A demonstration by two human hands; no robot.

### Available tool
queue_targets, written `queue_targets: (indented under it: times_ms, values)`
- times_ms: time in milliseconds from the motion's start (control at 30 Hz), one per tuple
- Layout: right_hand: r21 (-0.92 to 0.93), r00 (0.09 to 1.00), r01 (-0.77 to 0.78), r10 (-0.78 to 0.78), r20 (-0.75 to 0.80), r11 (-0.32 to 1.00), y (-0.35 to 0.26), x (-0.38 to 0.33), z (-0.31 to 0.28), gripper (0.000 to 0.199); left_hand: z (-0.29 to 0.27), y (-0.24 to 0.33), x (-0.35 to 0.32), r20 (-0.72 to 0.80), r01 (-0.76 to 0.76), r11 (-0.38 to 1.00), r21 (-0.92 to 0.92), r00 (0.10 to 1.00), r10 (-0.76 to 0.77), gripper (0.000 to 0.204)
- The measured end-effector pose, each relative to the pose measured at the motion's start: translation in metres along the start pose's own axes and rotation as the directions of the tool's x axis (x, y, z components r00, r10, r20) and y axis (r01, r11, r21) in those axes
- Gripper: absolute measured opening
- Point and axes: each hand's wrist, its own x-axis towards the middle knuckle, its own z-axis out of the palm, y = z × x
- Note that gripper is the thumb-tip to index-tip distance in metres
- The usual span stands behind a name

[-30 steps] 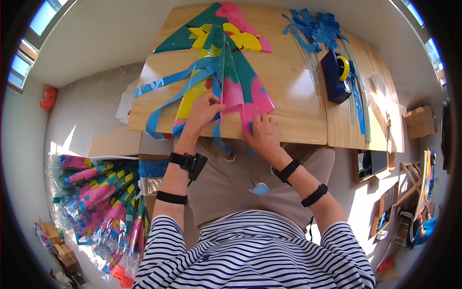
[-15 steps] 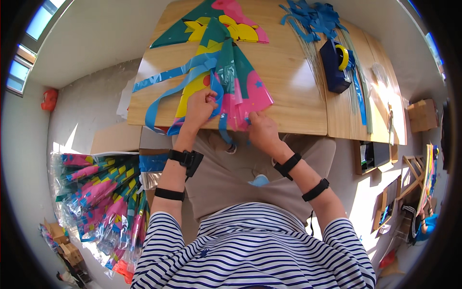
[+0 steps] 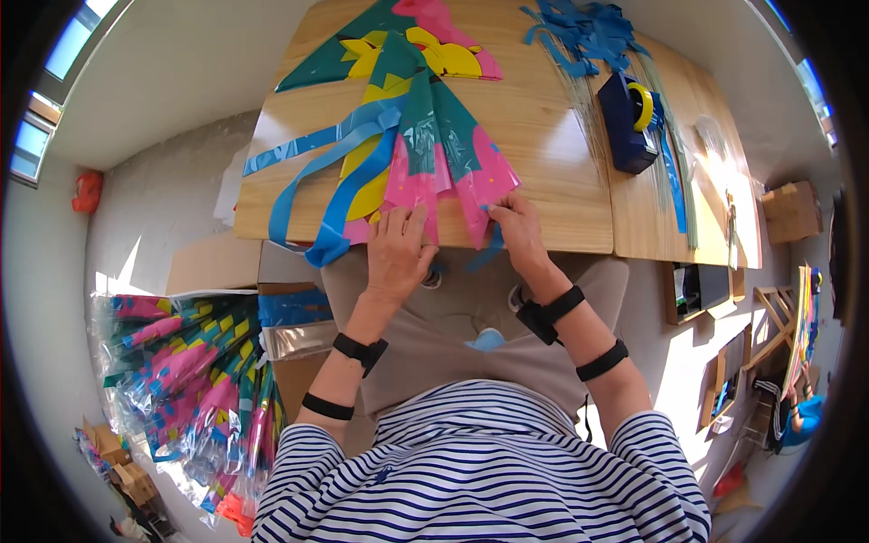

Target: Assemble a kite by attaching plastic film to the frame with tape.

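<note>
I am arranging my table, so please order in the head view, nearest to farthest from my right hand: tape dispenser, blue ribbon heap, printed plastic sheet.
From your right hand:
1. Printed plastic sheet: right beside it, mostly leftward.
2. Tape dispenser: farther up, to the right.
3. Blue ribbon heap: beyond the dispenser, near the picture's top.

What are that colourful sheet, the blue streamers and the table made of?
The colourful sheet looks like thin, glossy plastic film: it shows bright glints and crisp creases. The blue streamers shine too, so probably plastic. The table shows pale grain under a slight sheen: wood or laminate.
</note>
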Motion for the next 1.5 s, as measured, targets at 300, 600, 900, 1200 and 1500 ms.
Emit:
queue_targets:
  times_ms: [300, 600, 900, 1200, 1500]
  values:
    - [0.479, 0.972, -0.236, 0.206, 0.115, 0.846, -0.017, 0.001, -0.013, 0.008, 0.025, 0.006, 0.013, -0.022, 0.042, 0.997, 0.070, 0.999, -0.041, 0.051]
    - [0.616, 0.956, -0.294, 0.216, 0.200, 0.731, -0.020, 0.001, -0.011, 0.008, 0.032, 0.000, 0.016, 0.007, 0.267, 0.960, -0.089, 0.964, -0.267, 0.051]
    - [0.459, 0.930, -0.342, 0.228, 0.288, 0.820, -0.042, -0.003, -0.002, 0.015, 0.022, 0.052, 0.053, 0.344, 0.523, 0.395, -0.755, 0.829, -0.441, 0.045]
    - [0.276, 0.930, -0.264, 0.167, 0.328, 0.924, -0.044, 0.016, -0.019, 0.018, 0.024, 0.063, 0.061, 0.415, 0.500, 0.219, -0.838, 0.844, -0.339, 0.047]
    - [-0.361, 0.982, 0.187, -0.175, 0.065, 0.914, -0.165, 0.104, -0.120, 0.008, -0.033, -0.059, 0.020, -0.013, 0.304, 0.951, 0.062, 0.953, -0.304, 0.055]
